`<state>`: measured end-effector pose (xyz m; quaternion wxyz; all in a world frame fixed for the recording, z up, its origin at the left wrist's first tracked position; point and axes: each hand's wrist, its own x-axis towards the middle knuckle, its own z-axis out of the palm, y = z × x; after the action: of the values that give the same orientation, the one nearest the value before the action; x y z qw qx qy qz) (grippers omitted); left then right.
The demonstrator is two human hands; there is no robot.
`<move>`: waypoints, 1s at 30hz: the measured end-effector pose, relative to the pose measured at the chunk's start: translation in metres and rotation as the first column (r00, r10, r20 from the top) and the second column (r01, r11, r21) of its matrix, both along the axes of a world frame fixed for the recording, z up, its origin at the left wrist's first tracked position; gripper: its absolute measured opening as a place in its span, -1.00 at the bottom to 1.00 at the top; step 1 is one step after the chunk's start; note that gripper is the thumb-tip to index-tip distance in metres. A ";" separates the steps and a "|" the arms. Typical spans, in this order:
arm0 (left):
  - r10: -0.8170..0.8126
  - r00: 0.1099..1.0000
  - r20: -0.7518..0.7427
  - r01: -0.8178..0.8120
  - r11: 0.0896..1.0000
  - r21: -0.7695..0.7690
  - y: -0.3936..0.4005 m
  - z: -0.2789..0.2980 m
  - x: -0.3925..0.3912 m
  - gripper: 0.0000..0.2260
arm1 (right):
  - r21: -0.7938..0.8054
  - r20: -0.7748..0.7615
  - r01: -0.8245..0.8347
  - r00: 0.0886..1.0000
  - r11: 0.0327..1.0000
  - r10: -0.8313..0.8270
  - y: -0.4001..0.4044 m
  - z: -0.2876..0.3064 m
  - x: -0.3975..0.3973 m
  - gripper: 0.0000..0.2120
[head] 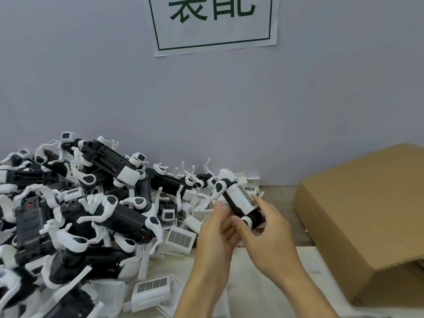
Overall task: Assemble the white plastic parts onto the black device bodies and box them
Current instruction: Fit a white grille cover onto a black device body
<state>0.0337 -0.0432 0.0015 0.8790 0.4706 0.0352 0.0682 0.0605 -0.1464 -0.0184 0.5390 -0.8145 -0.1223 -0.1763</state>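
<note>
White cover seated on the black device body (238, 200), which both the left hand (215, 228) and right hand (268, 228) grip; boxing and the pile (75, 214) remain.

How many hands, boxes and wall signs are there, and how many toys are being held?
Hands: 2, the left hand and the right hand
Cardboard boxes: 1, the box on the right
Wall signs: 1, the sign
Toys being held: 1, the black-and-white device, gripped by both hands
Total: 5
The pile on the left is too tangled to count.
</note>
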 end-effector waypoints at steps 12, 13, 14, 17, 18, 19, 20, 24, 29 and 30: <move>0.357 0.902 0.242 -0.427 0.820 0.381 0.019 0.003 -0.007 -0.83 | 0.729 -0.447 0.021 0.771 0.684 0.453 -0.035 0.010 0.003 -0.56; 0.286 0.932 0.225 -0.352 0.862 0.364 0.017 0.003 -0.008 -0.78 | 0.751 -0.448 -0.013 0.725 0.660 0.524 -0.035 0.012 0.001 -0.53; 0.220 0.953 0.210 -0.284 0.892 0.351 0.016 0.003 -0.008 -0.72 | 0.764 -0.438 -0.050 0.692 0.643 0.574 -0.034 0.012 0.000 -0.51; 0.149 0.973 0.177 -0.200 0.928 0.316 0.013 0.002 -0.008 -0.61 | 0.751 -0.429 -0.127 0.653 0.648 0.624 -0.032 0.011 -0.001 -0.52; 0.163 0.973 0.166 -0.207 0.931 0.300 0.014 0.002 -0.007 -0.63 | 0.734 -0.436 -0.134 0.658 0.665 0.614 -0.033 0.011 -0.002 -0.53; 0.179 0.972 0.154 -0.217 0.933 0.286 0.015 0.002 -0.008 -0.66 | 0.716 -0.440 -0.141 0.670 0.683 0.599 -0.034 0.011 -0.002 -0.55; 0.191 0.971 0.143 -0.224 0.938 0.266 0.017 0.002 -0.008 -0.68 | 0.702 -0.433 -0.151 0.686 0.696 0.585 -0.034 0.012 -0.002 -0.58; 0.231 0.971 0.058 -0.238 0.948 0.212 0.026 0.004 -0.006 -0.79 | 0.684 -0.328 -0.223 0.756 0.694 0.566 -0.040 0.016 -0.002 -0.56; 0.148 0.989 0.018 -0.146 0.945 0.292 0.023 0.004 -0.006 -0.81 | 0.699 -0.214 -0.289 0.788 0.654 0.577 -0.051 0.022 -0.002 -0.49; 0.124 0.992 0.007 -0.121 0.949 0.291 0.021 0.004 -0.007 -0.84 | 0.699 -0.202 -0.294 0.793 0.652 0.574 -0.052 0.022 -0.002 -0.51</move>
<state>0.0271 -0.0219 0.0058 0.7941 0.5920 0.0586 0.1244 0.0589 -0.1979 0.0036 0.8203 -0.5456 -0.1365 0.1041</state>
